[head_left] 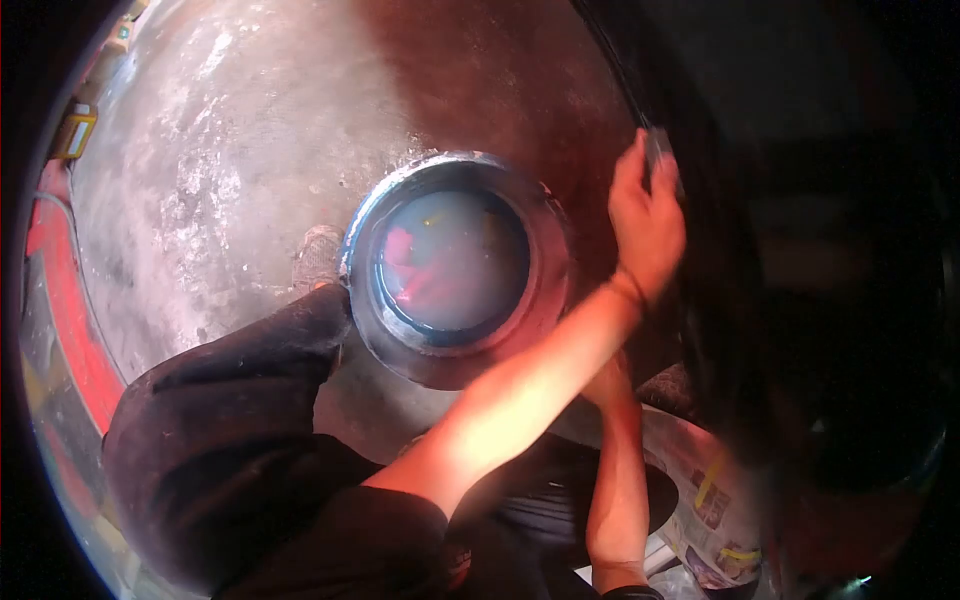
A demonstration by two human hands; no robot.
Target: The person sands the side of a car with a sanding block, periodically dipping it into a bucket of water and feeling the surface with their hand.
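My left forearm crosses over the right one. My left hand (648, 225) is up at the right of the basin, its fingers closed on a small dark grey piece (658, 147) at the edge of the dark area. What that piece is, I cannot make out. Below it, my right hand (607, 382) is mostly hidden behind the left forearm, so its fingers do not show. A round, dark-rimmed basin (365, 305) stands on the floor between my legs, holding cloudy water (465, 260) with pinkish and yellowish patches.
The grey concrete floor (230, 150) is worn and stained. At the left lie a red bar (75, 310) and a yellow container (77, 132). A printed sack (715, 500) is at the lower right. Deep shadow covers the right side. My bent leg (220, 390) is beside the basin.
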